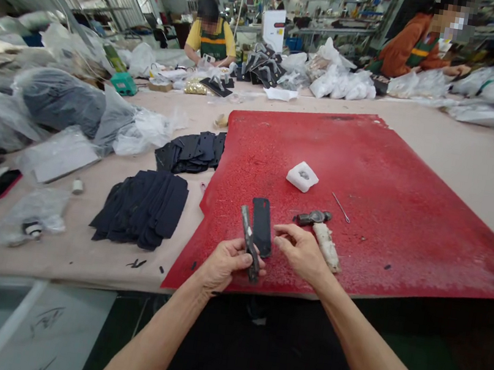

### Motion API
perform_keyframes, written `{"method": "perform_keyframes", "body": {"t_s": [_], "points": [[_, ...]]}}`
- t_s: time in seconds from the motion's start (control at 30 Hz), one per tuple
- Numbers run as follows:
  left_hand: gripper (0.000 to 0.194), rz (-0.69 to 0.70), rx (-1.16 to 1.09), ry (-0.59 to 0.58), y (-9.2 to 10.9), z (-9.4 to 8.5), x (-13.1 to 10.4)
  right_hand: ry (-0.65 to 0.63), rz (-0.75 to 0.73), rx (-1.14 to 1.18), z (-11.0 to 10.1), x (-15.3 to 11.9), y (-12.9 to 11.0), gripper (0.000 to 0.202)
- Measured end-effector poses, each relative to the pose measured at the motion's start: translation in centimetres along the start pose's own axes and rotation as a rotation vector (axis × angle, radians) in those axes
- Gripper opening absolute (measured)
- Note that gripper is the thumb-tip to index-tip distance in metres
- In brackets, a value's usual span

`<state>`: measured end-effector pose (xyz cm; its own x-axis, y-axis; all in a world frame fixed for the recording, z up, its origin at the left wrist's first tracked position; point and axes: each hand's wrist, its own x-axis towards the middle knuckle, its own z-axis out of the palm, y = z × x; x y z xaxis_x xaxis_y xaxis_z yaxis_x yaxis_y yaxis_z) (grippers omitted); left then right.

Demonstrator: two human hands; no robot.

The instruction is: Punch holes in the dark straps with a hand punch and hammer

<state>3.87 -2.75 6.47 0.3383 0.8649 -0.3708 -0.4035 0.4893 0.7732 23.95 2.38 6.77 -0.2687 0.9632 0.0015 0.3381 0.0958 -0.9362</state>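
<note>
I have the fingers of the left hand (pixel 226 263) clamped round a metal rod (pixel 247 225), likely for control, beside the dark strip (pixel 262 227) on the red mat (pixel 408 221), the hammer (pixel 327 248) probably kept handy beside the right hand (pixel 302 254), whose curled grip I cannot tell.

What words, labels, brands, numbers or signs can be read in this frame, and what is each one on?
No text can be read.
White panel at lower left: dark strokes like handwriting, not legible.
White boxy unit in the background: tiny marks, too small to read.
</note>
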Motion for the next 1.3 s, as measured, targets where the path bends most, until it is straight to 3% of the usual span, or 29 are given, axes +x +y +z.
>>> {"method": "perform_keyframes", "body": {"t_s": [0.13, 0.27, 0.4, 0.57, 0.83, 1.0, 1.13, 1.3], "points": [[0.037, 0.242, 0.074, 0.244, 0.4, -1.7, 1.2, 0.03, -0.196, -0.582, 0.0, -1.1, 2.8, 0.05], [0.03, 0.389, 0.251, 0.347, 0.3, -3.1, 3.1, -0.056, -0.219, -0.792, 1.2, -1.1, 4.3, 0.072], [0.022, 0.453, 0.465, 0.372, 0.1, -3.1, 4.7, -0.097, -0.236, -0.844, 2.2, -0.2, 4.8, 0.068], [0.018, 0.502, 0.561, 0.358, -0.2, -2.6, 6.3, -0.041, -0.198, -0.869, 2.8, 0.7, 5.0, 0.064], [0.021, 0.459, 0.628, 0.176, -1.3, -2.0, 7.8, -0.051, -0.195, -0.872, 2.7, 0.9, 4.9, 0.063], [0.018, 0.391, 0.833, 0.26, 0.3, -2.7, 7.2, -0.042, -0.201, -0.867, 2.6, 0.9, 5.0, 0.065], [0.016, 0.351, 0.802, 0.321, 1.9, -3.6, 6.1, -0.037, -0.203, -0.845, 2.6, 0.9, 4.9, 0.064], [0.017, 0.404, 0.705, 0.302, 0.8, -2.2, 6.5, -0.023, -0.194, -0.813, 2.5, 0.9, 4.8, 0.066]]}}
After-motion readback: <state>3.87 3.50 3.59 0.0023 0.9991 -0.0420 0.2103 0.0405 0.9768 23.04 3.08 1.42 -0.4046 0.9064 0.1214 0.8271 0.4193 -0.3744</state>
